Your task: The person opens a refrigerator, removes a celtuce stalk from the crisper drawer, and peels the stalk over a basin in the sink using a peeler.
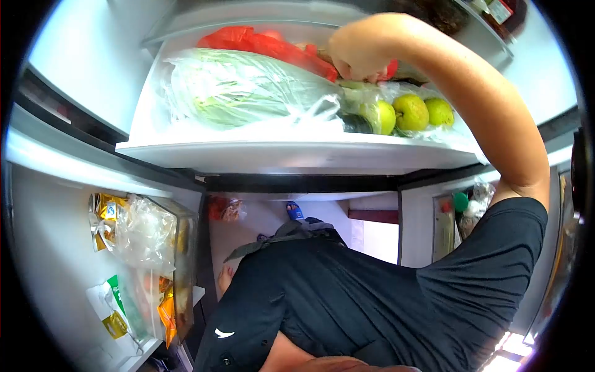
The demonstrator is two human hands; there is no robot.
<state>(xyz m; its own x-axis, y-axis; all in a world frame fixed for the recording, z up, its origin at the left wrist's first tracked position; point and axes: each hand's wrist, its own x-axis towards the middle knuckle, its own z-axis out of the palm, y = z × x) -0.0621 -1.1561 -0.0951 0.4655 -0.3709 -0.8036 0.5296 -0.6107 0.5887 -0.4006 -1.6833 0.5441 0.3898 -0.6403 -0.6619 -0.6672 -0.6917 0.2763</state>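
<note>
You appear at the reaching-in step: right hand [359, 54] inside the drawer [297, 154], beside the red bag [263, 49]; grip undeterminable. Next move calls for care near the green fruit [411, 112].

A black shirt [347, 297] covers the torso, with a small white curved mark [224, 333] on the left chest. Just beside that mark sit small round dark buttons [264, 342], and the neckline nearby lies open. Across the chest from the mark, the short right sleeve [489, 260] falls in loose creases; the right hand [365, 53] is bare. Well ahead of the mark, at the waist, runs a dark grey strap [273, 239], and farther ahead shows a bright blue sandal [294, 212] with pale marking.
</note>
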